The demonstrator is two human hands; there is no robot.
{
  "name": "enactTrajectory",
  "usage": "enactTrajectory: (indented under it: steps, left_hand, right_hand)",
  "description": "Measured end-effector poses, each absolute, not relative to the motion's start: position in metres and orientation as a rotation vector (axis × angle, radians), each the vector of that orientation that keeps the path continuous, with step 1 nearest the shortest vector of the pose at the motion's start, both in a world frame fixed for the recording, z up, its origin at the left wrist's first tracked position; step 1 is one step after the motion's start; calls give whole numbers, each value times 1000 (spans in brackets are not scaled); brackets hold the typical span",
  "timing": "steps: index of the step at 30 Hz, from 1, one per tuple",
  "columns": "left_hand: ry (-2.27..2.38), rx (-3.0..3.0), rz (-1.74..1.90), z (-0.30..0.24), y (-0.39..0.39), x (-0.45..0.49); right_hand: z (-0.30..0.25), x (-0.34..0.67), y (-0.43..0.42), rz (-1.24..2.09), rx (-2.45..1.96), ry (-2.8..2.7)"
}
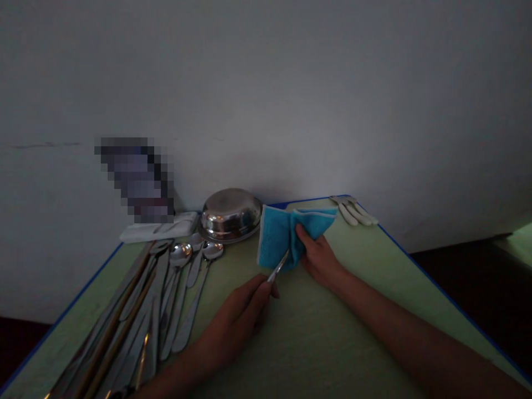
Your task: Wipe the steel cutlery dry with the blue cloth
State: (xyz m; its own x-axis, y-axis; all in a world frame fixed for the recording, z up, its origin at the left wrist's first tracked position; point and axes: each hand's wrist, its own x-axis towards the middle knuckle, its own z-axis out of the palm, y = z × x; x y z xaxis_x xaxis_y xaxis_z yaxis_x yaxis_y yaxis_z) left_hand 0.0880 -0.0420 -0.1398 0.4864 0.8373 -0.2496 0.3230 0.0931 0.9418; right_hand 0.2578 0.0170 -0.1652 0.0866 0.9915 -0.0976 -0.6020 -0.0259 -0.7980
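My left hand (251,302) is closed around the handle of a shiny metal utensil (278,267), which points up and to the right. The utensil's far end is covered by a blue cloth (275,235), so I cannot tell its kind. Gripping that folded cloth is my right hand (318,255), its thumb on top and the cloth wrapped about the utensil's end. Both hands are above the middle of the green tabletop (257,360). To the left of my left hand lie several metal spoons (182,255), bowls up, handles toward me.
An upturned metal bowl (231,213) sits at the back near the wall. Left of it are a folded white cloth (166,226) and a pixelated upright object (139,180). Wooden chopsticks (128,310) lie among the cutlery. Several forks (353,210) rest at the back right corner.
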Motion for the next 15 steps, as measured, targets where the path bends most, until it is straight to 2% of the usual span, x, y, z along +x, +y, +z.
enactTrajectory:
  steps: [6, 11, 15]
  left_hand:
    - [1012, 1460, 522, -139, -41, 89]
    - [1059, 1425, 574, -142, -40, 89]
    - [1052, 1512, 536, -138, -41, 87]
  right_hand:
    - [-165, 257, 15, 1440, -945, -488]
    - [-165, 262, 14, 1576, -802, -701]
    - [-165, 265, 14, 1561, -775, -760]
